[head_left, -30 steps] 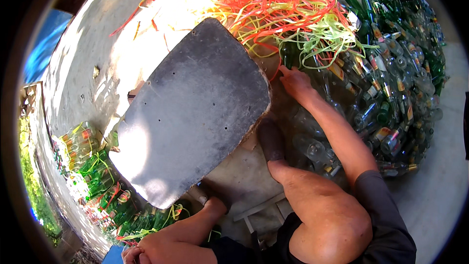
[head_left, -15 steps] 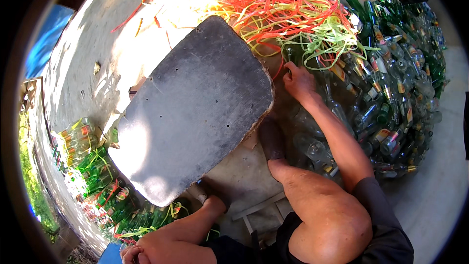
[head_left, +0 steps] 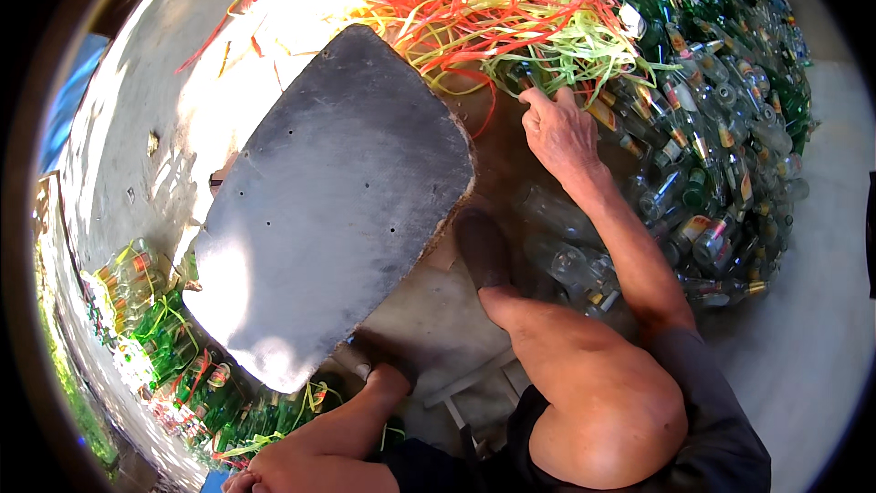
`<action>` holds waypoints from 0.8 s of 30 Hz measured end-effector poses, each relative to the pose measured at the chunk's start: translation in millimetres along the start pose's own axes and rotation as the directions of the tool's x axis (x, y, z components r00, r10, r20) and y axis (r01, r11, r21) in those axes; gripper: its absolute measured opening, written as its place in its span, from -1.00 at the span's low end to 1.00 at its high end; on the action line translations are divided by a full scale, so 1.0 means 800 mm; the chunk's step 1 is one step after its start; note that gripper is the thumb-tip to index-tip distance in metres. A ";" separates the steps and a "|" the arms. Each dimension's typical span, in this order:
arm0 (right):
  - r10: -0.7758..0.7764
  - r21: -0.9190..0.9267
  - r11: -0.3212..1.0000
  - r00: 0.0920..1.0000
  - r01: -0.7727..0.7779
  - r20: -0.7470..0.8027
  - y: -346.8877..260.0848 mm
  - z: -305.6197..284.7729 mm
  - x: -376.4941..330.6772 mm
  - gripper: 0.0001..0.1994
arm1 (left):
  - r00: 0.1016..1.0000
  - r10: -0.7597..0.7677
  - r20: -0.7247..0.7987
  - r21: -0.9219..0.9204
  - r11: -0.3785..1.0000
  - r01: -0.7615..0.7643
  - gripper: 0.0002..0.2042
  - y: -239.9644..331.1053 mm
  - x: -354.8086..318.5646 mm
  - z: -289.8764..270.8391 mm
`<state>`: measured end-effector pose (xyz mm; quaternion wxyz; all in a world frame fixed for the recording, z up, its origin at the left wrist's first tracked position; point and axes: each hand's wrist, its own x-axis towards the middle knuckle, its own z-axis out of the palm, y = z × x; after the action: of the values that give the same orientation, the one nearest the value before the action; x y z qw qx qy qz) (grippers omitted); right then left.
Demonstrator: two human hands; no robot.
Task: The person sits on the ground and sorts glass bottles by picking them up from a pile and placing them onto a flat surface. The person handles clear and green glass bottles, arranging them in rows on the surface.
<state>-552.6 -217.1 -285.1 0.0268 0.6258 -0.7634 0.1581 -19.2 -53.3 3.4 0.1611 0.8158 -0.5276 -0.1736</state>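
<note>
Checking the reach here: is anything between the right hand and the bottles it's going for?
Yes. Green and orange plastic strips lie tangled over the bottles at the right hand's fingertips; its fingers reach in under their edge.

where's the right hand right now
In the head view the right hand is upper right of centre, at the edge of the strap tangle, between the grey board and the bottle pile.

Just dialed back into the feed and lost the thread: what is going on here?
A person sits low on the ground beside a big pile of glass bottles, mostly green and clear. The right hand reaches forward to the edge of a tangle of red, orange and green plastic strips, its fingers at the strips and the nearest bottles; what they grip is unclear. The left hand rests at the lower edge, near bundled bottles. A grey flat board lies in front.
</note>
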 end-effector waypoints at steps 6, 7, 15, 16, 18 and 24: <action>0.002 -0.028 1.000 0.998 -0.004 -0.069 0.006 -0.017 0.023 -0.78 | 0.999 0.045 0.011 -0.069 0.997 -0.044 -0.76 -0.004 -0.003 0.000; -0.008 -0.035 0.999 0.997 0.005 -0.076 0.008 -0.021 0.027 -0.80 | 1.000 0.029 0.006 -0.051 0.998 -0.029 -0.76 -0.003 -0.004 -0.001; -0.050 0.005 0.999 0.982 0.052 -0.182 0.041 -0.047 0.038 -0.95 | 0.997 0.081 -0.016 0.080 0.994 -0.080 -0.74 -0.020 -0.007 -0.006; -0.045 0.032 0.998 0.983 0.051 -0.181 0.043 -0.051 0.035 -0.95 | 0.997 0.072 -0.021 0.099 0.993 -0.069 -0.74 -0.020 -0.009 -0.007; -0.033 0.083 0.995 0.984 0.048 -0.178 0.048 -0.064 0.029 -0.94 | 0.998 0.055 -0.030 0.135 0.990 -0.050 -0.74 -0.019 -0.011 -0.010; 0.050 0.184 0.982 0.998 -0.042 -0.041 0.066 -0.126 0.005 -0.83 | 0.985 0.165 -0.052 0.081 0.984 -0.161 -0.72 -0.029 -0.015 -0.008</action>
<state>-620.1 -184.5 -199.4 -0.0171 0.6040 -0.7591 0.2421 -2.5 -32.5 0.1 0.1587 0.7802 -0.5940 -0.1156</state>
